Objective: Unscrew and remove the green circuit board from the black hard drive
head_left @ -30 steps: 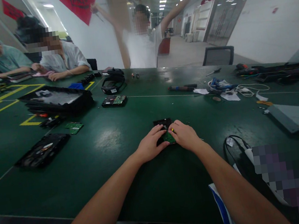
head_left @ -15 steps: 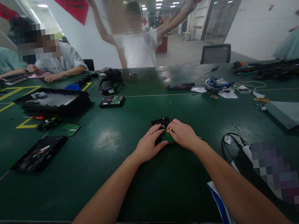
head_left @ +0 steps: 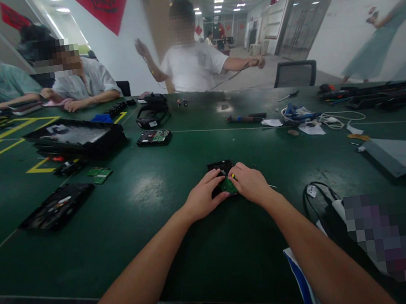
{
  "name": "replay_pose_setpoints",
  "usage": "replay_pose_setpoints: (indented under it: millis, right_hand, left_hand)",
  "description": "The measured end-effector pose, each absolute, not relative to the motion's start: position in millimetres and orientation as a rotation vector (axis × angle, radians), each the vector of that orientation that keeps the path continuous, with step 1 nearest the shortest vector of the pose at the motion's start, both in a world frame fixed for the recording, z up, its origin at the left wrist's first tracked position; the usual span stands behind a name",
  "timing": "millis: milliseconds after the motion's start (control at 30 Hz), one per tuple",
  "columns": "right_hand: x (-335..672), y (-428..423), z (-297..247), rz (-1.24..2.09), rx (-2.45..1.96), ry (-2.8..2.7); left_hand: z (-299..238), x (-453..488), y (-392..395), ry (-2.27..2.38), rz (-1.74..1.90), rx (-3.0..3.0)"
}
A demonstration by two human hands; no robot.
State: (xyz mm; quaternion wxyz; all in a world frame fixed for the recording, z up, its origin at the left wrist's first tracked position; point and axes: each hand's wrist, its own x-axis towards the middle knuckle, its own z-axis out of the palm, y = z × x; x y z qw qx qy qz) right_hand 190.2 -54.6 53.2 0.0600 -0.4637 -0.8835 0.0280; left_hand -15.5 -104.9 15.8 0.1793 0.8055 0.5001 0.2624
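A hard drive (head_left: 229, 184) with a green circuit board lies on the green table in front of me, partly covered by both hands. My left hand (head_left: 204, 194) is closed on its left side, thumb at the near edge and fingers across the top. Above the board, my right hand (head_left: 249, 182) is curled with its fingertips pinched around a small yellow-and-black tool (head_left: 233, 176). Most of that tool is hidden by the fingers. A thin pale stick-like piece (head_left: 273, 186) shows beside my right wrist. Tiny dark bits lie just beyond the right hand.
Another hard drive (head_left: 154, 138) lies farther back. To the left are a black casing (head_left: 56, 207), a green circuit board (head_left: 100, 175) and stacked black trays (head_left: 77, 138). A grey metal box (head_left: 405, 155) and a cable (head_left: 306, 198) are on the right. People sit or stand across the table.
My hands stay in the same place on the hard drive. Across the table, a person's raised arms have come down. A person at the far right shows more fully, and the view has shifted slightly.
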Motion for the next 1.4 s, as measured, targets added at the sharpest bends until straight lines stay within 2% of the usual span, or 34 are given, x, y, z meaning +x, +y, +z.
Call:
replay_pose_setpoints:
  millis: [567,833,1400]
  right_hand:
    - [188.1,-57.5,57.5,0.139,-1.401,-2.695]
    - [207.0,-51.9,57.8,0.108,-1.430,-2.503]
    - [193.1,-60.6,59.5,0.142,-1.350,-2.659]
  left_hand:
    - [13.7,-15.7,-104.5,1.404,0.754,2.272]
    - [12.5,-17.6,-104.9,1.408,0.746,2.276]
    - [12.6,-16.8,-105.0,1.413,0.749,2.271]
